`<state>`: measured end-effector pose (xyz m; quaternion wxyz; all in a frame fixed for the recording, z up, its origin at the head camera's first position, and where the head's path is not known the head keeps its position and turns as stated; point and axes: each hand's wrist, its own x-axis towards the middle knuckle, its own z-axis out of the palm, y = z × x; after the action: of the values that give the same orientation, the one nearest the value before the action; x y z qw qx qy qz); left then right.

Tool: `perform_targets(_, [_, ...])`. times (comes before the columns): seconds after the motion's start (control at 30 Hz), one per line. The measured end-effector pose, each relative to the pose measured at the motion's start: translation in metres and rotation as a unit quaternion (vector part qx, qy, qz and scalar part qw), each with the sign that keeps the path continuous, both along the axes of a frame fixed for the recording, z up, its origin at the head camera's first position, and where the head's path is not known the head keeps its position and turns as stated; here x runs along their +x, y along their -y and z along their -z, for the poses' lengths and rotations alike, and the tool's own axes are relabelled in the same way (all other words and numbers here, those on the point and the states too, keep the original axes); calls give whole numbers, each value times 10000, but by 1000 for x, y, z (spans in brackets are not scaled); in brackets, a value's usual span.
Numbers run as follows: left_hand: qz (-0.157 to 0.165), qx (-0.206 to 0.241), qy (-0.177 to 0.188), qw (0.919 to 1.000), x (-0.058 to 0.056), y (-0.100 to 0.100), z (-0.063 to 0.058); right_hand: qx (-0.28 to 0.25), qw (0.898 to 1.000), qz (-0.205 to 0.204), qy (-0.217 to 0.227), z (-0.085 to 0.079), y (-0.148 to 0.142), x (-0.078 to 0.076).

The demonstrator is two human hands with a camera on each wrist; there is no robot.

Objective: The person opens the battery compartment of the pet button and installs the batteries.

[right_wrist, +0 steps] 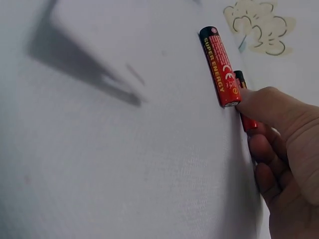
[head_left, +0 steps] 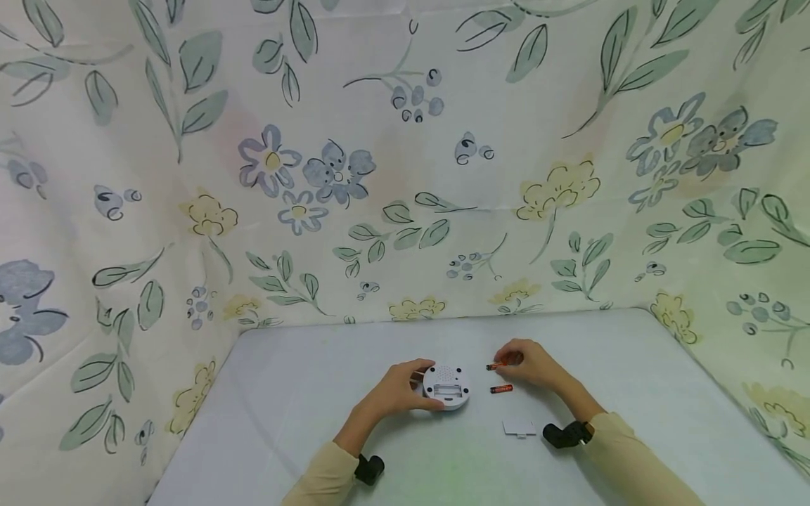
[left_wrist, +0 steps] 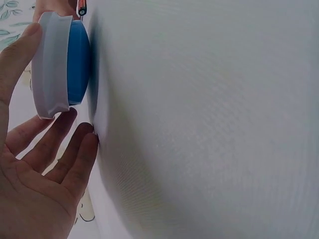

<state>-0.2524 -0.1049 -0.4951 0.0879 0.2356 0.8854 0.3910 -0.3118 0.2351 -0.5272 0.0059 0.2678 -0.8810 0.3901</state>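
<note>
My left hand [head_left: 395,388] holds a round white device [head_left: 435,384] by its rim, thumb on the near side and fingers at the far side. Its underside faces up, showing an uncovered battery compartment [head_left: 448,391], small dark feet and a patch of holes. From the left wrist, the device [left_wrist: 52,64] shows a blue face turned toward the table. My right hand [head_left: 531,362] pinches a red and black battery [right_wrist: 249,122] by the tabletop, partly hidden by the thumb. A second such battery [right_wrist: 219,67], printed SUPER ENERGY, lies nearer on the table.
A small white battery cover [head_left: 519,427] with a tab lies on the white tabletop [head_left: 304,393], nearer than the batteries. Floral cloth [head_left: 405,267] stands behind the table and along its sides. Black wrist cameras are strapped on both forearms.
</note>
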Motion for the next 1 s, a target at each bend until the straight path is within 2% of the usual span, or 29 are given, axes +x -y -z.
perform_targets(0.23, [26, 20, -43, 10000, -1, 0, 0, -123, 9998, -135, -115, 1, -1, 0])
perform_targets(0.67, [80, 25, -114, 9999, -1, 1, -1, -513, 9986, -128, 13, -5, 3, 6])
perform_targets(1.0, [-6, 79, -116, 9999, -1, -1, 4, -986, 9938, -469, 211, -17, 12, 20])
